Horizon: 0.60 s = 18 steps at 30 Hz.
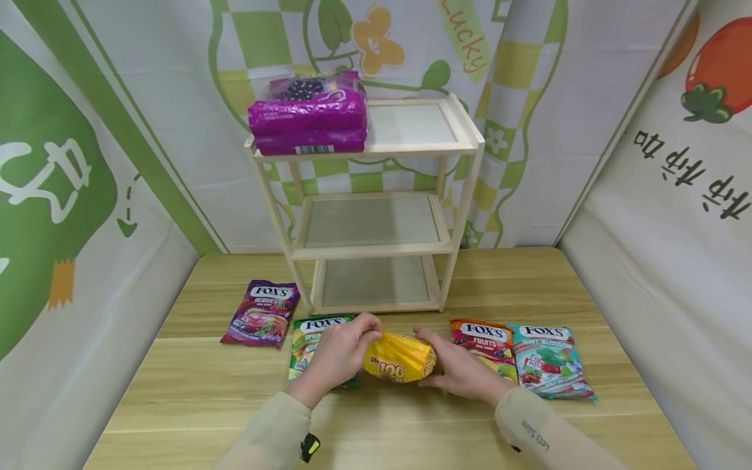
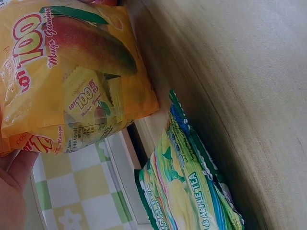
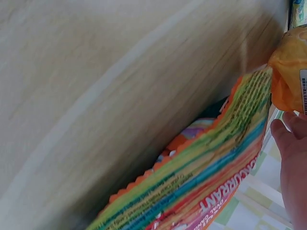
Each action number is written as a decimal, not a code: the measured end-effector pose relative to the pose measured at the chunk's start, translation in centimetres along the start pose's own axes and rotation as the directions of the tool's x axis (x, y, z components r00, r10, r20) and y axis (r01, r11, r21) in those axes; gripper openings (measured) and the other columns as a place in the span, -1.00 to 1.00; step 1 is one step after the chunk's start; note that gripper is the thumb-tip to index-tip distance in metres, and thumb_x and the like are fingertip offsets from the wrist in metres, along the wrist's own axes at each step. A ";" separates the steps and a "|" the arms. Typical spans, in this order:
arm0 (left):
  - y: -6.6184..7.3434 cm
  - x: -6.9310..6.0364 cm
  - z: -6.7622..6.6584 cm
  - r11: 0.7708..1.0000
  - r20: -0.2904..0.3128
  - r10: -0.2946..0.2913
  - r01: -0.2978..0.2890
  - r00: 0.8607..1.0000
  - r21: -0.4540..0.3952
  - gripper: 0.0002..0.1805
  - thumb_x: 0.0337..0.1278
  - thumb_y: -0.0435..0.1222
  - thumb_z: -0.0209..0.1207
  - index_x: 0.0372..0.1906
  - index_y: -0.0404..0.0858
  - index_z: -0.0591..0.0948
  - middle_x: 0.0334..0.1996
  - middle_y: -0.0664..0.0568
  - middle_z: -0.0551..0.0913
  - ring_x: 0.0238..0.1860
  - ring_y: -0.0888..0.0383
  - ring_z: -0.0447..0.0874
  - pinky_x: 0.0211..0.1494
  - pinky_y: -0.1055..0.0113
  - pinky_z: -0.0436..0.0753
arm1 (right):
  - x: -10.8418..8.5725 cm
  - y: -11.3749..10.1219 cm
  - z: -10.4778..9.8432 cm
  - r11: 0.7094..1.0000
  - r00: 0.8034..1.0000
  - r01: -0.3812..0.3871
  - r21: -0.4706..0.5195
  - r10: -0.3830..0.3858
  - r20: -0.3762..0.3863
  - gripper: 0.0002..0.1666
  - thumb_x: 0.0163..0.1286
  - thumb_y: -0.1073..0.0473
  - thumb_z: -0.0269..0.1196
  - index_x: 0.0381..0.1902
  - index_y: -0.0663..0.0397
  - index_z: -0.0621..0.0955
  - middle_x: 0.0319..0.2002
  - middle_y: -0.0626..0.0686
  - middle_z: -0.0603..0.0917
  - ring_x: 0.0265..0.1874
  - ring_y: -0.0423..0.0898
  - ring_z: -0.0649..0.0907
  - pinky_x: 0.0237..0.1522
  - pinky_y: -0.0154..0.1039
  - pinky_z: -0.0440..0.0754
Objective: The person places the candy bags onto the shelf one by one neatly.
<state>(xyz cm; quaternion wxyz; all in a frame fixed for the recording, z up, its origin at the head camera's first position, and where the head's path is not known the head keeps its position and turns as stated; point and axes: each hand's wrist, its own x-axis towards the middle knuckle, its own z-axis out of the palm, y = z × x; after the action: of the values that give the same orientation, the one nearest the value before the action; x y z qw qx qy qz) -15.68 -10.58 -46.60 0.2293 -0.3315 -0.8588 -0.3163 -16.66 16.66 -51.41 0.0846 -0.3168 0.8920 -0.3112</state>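
Both hands hold a yellow bag of mango gummy candy (image 1: pixel 401 358) just above the table, in front of the shelf. My left hand (image 1: pixel 337 352) pinches its left upper corner between thumb and fingers. At the bag's other end, my right hand (image 1: pixel 464 371) grips the side, with fingers behind and thumb in front. The left wrist view shows the bag's mango picture (image 2: pixel 91 45) and clear window. Partly covered by my left hand lies a green Fox's candy bag (image 1: pixel 301 343). Beneath my right hand is a red-orange Fox's Fruits bag (image 1: pixel 484 334), which the right wrist view shows close up.
A three-tier wooden shelf (image 1: pixel 376 249) stands at the table's back, with purple candy bags (image 1: pixel 311 124) at the left of its top tier. A Fox's Berries bag (image 1: pixel 262 314) lies at left, a Mint Blossom bag (image 1: pixel 550 362) at right. Printed curtains surround the table (image 1: pixel 176 398).
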 end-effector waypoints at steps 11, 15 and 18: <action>-0.2 0.3 0.0 0.997 -0.019 -0.072 0.071 0.997 -0.032 -0.93 0.35 -0.40 0.26 -0.23 -0.21 0.59 -0.39 0.05 0.76 -0.55 0.30 0.54 -0.47 0.48 0.61 | 0.1 -0.5 0.4 0.998 0.999 0.013 0.061 -0.011 -0.032 -0.11 0.27 0.12 0.51 0.45 -0.08 0.32 0.28 0.01 0.59 0.22 -0.02 0.62 0.29 0.08 0.60; -0.1 0.4 -0.3 0.985 0.007 -0.152 0.152 0.988 -0.080 -0.96 0.40 -0.36 0.23 -0.23 -0.20 0.62 -0.35 0.05 0.77 -0.50 0.30 0.56 -0.43 0.45 0.65 | 0.1 -0.6 0.5 0.997 0.997 0.053 0.057 -0.049 -0.062 -0.16 0.26 0.16 0.50 0.41 -0.05 0.34 0.24 0.02 0.62 0.20 -0.01 0.64 0.27 0.06 0.62; 0.0 0.5 -0.6 0.969 0.031 -0.216 0.218 0.976 -0.112 -0.95 0.40 -0.36 0.23 -0.23 -0.17 0.63 -0.32 0.05 0.77 -0.47 0.30 0.57 -0.39 0.42 0.65 | 0.1 -0.7 0.5 0.996 0.994 0.071 0.057 -0.066 -0.083 -0.20 0.26 0.21 0.50 0.38 0.01 0.37 0.20 0.07 0.66 0.17 0.02 0.67 0.22 0.03 0.66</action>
<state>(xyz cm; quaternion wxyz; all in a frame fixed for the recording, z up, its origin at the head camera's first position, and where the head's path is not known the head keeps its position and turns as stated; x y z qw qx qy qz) -15.89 -10.76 -45.93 0.1658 -0.2510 -0.8725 -0.3851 -16.18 15.92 -51.40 0.0472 -0.3319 0.8735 -0.3530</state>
